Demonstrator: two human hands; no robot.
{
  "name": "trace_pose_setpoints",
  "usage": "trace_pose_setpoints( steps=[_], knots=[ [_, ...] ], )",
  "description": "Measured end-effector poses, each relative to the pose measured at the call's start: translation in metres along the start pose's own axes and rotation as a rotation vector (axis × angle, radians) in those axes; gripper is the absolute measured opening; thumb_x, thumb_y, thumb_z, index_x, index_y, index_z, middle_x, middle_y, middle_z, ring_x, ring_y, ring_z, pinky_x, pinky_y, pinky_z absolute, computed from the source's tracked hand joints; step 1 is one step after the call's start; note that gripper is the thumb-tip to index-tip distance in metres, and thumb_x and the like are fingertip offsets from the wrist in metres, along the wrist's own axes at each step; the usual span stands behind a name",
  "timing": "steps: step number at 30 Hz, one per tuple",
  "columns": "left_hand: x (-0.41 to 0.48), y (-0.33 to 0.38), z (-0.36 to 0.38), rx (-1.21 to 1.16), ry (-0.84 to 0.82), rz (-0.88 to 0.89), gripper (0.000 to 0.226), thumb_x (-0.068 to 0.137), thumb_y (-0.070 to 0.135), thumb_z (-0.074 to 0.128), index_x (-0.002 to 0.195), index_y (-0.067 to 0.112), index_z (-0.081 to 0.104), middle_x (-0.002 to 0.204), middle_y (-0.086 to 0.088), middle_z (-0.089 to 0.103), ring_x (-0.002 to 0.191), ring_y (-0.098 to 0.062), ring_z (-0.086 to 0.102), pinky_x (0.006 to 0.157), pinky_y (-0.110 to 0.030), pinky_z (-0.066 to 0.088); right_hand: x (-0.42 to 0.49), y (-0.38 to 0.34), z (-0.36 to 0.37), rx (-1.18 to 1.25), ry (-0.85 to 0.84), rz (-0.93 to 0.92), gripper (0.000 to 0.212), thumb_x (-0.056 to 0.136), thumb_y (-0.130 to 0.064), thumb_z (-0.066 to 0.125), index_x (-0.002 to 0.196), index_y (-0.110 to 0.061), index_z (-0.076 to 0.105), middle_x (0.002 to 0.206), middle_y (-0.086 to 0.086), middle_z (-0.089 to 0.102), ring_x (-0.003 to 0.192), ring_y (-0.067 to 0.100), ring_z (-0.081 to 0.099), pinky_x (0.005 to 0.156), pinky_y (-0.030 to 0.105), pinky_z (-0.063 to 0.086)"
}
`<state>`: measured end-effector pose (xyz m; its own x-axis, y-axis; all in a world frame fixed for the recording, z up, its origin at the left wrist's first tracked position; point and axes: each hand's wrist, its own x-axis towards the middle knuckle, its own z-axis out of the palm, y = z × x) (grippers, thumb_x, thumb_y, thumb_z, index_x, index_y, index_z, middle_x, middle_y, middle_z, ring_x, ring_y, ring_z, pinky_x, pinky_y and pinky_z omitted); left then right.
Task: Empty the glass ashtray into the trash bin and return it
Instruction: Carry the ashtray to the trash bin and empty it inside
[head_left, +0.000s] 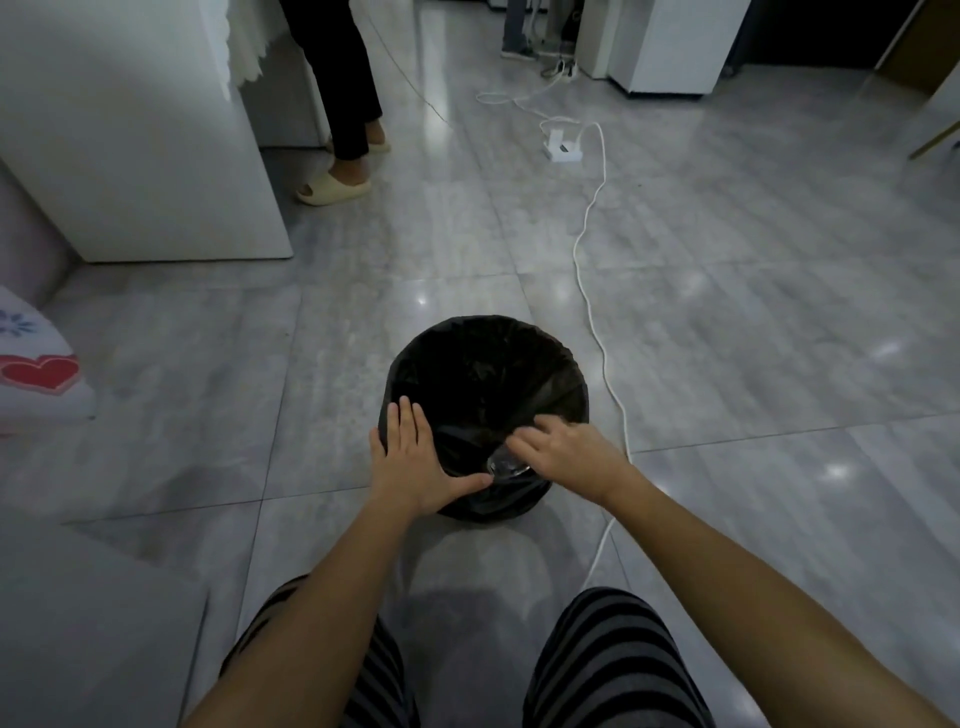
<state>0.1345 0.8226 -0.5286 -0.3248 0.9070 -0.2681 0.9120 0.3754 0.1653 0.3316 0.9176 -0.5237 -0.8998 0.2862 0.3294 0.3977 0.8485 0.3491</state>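
A round trash bin lined with a black bag stands on the grey tiled floor in front of me. My right hand holds the clear glass ashtray tipped over the near inside of the bin, fingers wrapped around its rim. My left hand lies flat on the bin's near left edge, fingers spread and thumb stretched toward the ashtray. The ashtray's contents are not visible against the dark bag.
A white cable runs from a power strip past the bin's right side. A person's legs in beige slippers stand at the back left beside a white cabinet. A cushion with a red heart lies at the left.
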Motion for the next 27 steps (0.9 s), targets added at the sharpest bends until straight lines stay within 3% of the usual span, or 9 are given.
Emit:
trace_pose_setpoints(
  steps=[3,7,11,16,20,25,27],
  knots=[
    [0.000,-0.003,-0.001,0.011,-0.017,0.017,0.136,0.061,0.091,0.041,0.149,0.004,-0.015,0.159,-0.015,-0.020,0.146,-0.029,-0.020,0.118,-0.051,-0.006,-0.013,0.004,0.003,-0.016,-0.063,-0.008,0.027,0.085,-0.006,0.038,0.097,-0.015,0.061,0.082,0.000,0.070,0.065,0.023,0.065,0.031,0.027,0.046],
    [0.003,0.000,-0.005,0.009,-0.045,-0.014,0.136,0.061,0.092,0.039,0.148,0.003,-0.015,0.158,-0.016,-0.020,0.146,-0.029,-0.020,0.118,-0.050,-0.006,-0.007,0.006,-0.001,-0.016,0.029,0.112,0.028,0.085,-0.001,0.043,0.098,-0.013,0.064,0.084,0.000,0.072,0.073,0.023,0.069,0.032,0.027,0.048],
    [0.006,0.006,-0.005,0.054,-0.061,-0.017,0.137,0.059,0.094,0.036,0.148,0.003,-0.015,0.158,-0.016,-0.019,0.145,-0.030,-0.021,0.118,-0.050,-0.007,-0.006,0.007,-0.005,-0.045,-0.047,-0.091,0.019,0.078,-0.003,0.057,0.094,-0.013,0.057,0.077,0.000,0.067,0.060,0.021,0.062,0.032,0.024,0.043],
    [0.011,0.004,-0.012,0.073,-0.113,-0.028,0.138,0.059,0.094,0.036,0.148,0.003,-0.016,0.158,-0.018,-0.021,0.145,-0.031,-0.023,0.118,-0.050,-0.008,0.008,0.008,-0.014,-0.044,0.075,0.221,0.022,0.084,-0.004,0.050,0.097,-0.016,0.064,0.085,-0.003,0.071,0.071,0.019,0.068,0.033,0.024,0.047],
    [0.011,0.007,-0.012,0.107,-0.124,-0.024,0.139,0.058,0.095,0.035,0.148,0.003,-0.016,0.158,-0.017,-0.020,0.145,-0.031,-0.023,0.118,-0.050,-0.007,-0.004,0.007,-0.010,-0.079,-0.056,-0.018,0.018,0.081,-0.006,0.053,0.093,-0.016,0.060,0.074,-0.001,0.067,0.058,0.021,0.063,0.033,0.024,0.042],
    [0.012,0.006,-0.013,0.087,-0.118,-0.031,0.138,0.058,0.095,0.035,0.148,0.003,-0.015,0.158,-0.018,-0.020,0.144,-0.031,-0.023,0.118,-0.050,-0.007,-0.003,0.006,-0.015,-0.043,0.076,0.228,0.026,0.083,-0.001,0.043,0.099,-0.014,0.059,0.083,-0.002,0.070,0.061,0.018,0.064,0.032,0.024,0.046],
    [0.013,0.008,-0.013,0.090,-0.126,-0.035,0.139,0.057,0.095,0.035,0.148,0.004,-0.016,0.157,-0.018,-0.022,0.144,-0.032,-0.024,0.118,-0.050,-0.008,-0.008,0.004,-0.013,-0.085,0.006,0.096,0.023,0.085,-0.002,0.044,0.097,-0.016,0.059,0.081,-0.002,0.069,0.060,0.019,0.063,0.033,0.023,0.045]
  ],
)
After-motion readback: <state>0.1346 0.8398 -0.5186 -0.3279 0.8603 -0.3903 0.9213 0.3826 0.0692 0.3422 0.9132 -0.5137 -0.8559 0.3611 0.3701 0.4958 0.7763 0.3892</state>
